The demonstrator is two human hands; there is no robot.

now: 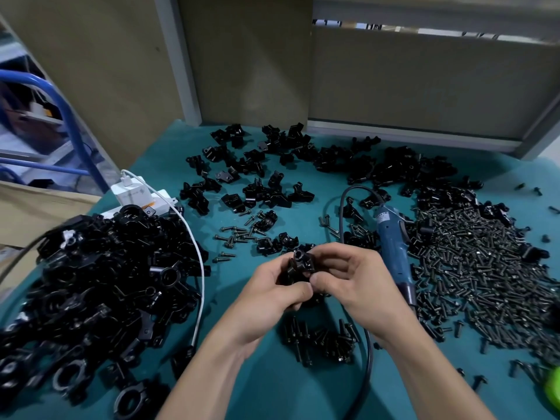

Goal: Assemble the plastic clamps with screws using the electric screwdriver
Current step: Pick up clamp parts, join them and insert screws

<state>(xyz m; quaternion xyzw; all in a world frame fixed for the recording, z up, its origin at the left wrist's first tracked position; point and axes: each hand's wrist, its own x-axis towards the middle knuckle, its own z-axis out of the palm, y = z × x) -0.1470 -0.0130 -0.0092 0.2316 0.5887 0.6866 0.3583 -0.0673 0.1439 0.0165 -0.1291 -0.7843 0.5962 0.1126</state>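
Near the counter's (272, 389) front edge, both hands pinched one black clamp (298, 265), left hand (272, 294) and right hand (348, 277) mating its halves, apparently for a screw. Just right lay the electric screwdriver (394, 247), beside the screws (485, 268).

Bare table (266, 386) between forearms; clamp heap (100, 286) left, screw pile (485, 268) right.

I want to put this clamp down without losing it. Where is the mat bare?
Bare mat lies between the forearms, and a strip runs between the loose screws and the screwdriver. The clamp heap left and screw pile right are crowded.
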